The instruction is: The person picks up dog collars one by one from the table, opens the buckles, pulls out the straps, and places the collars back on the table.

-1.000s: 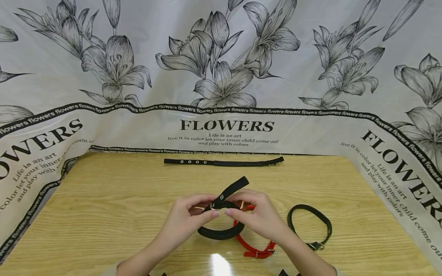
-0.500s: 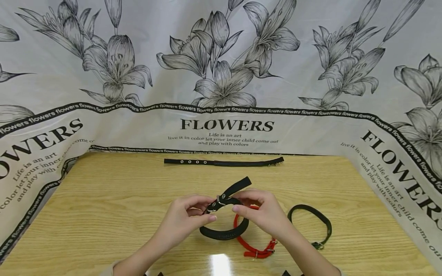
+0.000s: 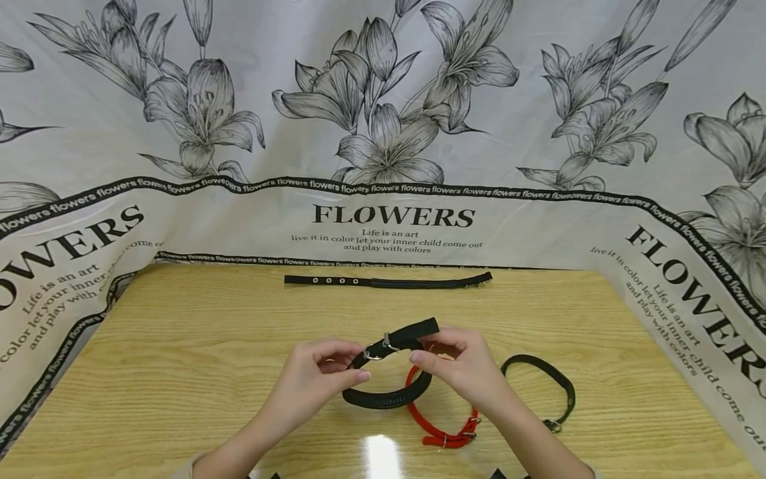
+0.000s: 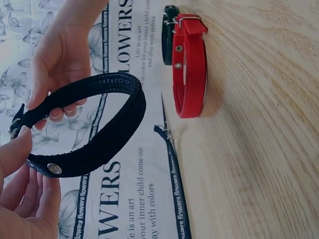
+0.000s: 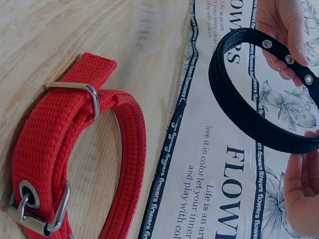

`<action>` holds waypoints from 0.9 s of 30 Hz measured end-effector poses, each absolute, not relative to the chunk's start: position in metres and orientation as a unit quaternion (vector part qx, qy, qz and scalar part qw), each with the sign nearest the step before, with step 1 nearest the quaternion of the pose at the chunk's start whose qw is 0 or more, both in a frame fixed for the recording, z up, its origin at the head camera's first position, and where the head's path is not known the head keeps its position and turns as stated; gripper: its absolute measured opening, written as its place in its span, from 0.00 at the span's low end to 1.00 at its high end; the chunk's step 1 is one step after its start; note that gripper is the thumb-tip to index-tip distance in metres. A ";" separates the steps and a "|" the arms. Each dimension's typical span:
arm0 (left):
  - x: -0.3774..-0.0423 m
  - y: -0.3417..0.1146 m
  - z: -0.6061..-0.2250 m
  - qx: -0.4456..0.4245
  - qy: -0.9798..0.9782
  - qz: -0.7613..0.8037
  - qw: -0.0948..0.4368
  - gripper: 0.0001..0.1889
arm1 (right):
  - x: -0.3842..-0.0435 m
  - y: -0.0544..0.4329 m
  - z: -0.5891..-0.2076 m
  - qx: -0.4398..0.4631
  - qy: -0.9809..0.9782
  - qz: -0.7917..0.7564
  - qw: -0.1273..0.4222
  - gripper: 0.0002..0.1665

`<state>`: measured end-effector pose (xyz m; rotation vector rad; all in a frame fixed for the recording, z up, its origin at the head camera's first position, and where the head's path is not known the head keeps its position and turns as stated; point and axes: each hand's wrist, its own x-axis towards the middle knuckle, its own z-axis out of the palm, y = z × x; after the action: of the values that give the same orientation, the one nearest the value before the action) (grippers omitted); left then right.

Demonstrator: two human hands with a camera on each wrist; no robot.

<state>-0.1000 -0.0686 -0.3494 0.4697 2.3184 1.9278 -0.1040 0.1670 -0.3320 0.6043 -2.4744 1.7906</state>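
A black collar (image 3: pixel 387 398), buckled into a loop, is held up between both hands over the table. My left hand (image 3: pixel 317 376) pinches it beside its metal buckle (image 3: pixel 372 355). On the other side, my right hand (image 3: pixel 465 364) grips the band between thumb and fingers. The strap's free end passes under a metal keeper (image 3: pixel 390 341) and points right toward the right hand. Metal eyelets (image 5: pixel 289 59) show along the strap in the right wrist view. Behind the held loop in the head view, a red collar (image 3: pixel 426 420) rests on the table, fastened in a ring.
Another dark collar (image 3: pixel 567 382), closed in a ring, lies to the right, partly behind the right forearm. An unfastened black collar (image 3: pixel 413 284) stretches straight along the back of the wooden table (image 3: pixel 197 319). White flower-printed cloth (image 3: pixel 239 226) surrounds the back and sides.
The strap's free end has swung down from a raised slant and now lies closer along the loop, through the keeper. My right hand has shifted slightly right; the left slightly left.
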 end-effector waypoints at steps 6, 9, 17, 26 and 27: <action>-0.101 -0.072 -0.352 0.140 0.759 0.635 0.043 0.13 | -0.103 0.170 -0.331 0.169 -0.791 0.587 0.008 0.13; -0.102 -0.075 -0.353 0.127 0.761 0.634 0.047 0.13 | -0.103 0.173 -0.330 0.142 -0.785 0.603 -0.005 0.16; -0.101 -0.077 -0.353 0.132 0.758 0.637 0.051 0.14 | -0.105 0.176 -0.330 0.148 -0.768 0.623 -0.009 0.17; -0.101 -0.076 -0.354 0.131 0.760 0.635 0.052 0.15 | -0.105 0.177 -0.329 0.140 -0.772 0.620 -0.014 0.18; -0.101 -0.076 -0.353 0.132 0.759 0.635 0.052 0.15 | -0.106 0.177 -0.329 0.135 -0.773 0.619 -0.016 0.18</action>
<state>-0.1014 -0.0755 -0.3534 0.4013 2.3100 1.9322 -0.1056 0.1770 -0.3289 0.4293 -2.4542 1.9658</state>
